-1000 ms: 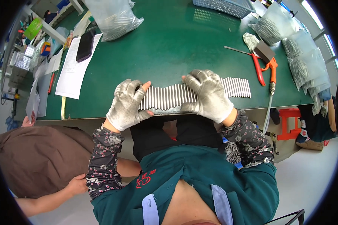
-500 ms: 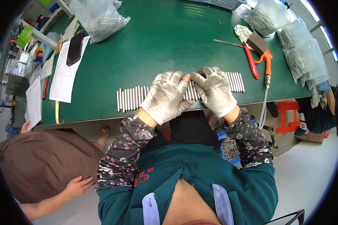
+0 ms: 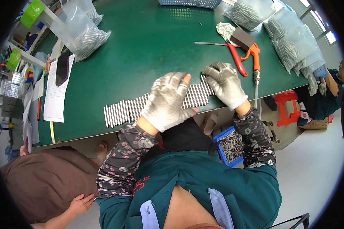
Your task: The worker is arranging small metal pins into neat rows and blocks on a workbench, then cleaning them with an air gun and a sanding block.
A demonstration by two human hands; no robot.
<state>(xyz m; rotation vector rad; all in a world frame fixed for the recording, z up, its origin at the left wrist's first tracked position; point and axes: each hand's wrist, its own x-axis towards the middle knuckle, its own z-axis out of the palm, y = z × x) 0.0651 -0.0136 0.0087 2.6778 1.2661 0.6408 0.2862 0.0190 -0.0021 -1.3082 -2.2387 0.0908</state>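
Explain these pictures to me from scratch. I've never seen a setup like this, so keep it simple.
There is no robot here. A person works with two gloved hands, and a wide fisheye camera on their head looks down, so straight edges bend near the rim.

On the green table lies a row of slim metal rods, side by side. The left hand covers the middle of that row; the right hand is at its right end, fingers by the last rods. Whether either grips a rod is hidden.

To the left, a smartphone rests on a paper sheet. To the right lie a red-handled tool and what looks like an orange air gun.
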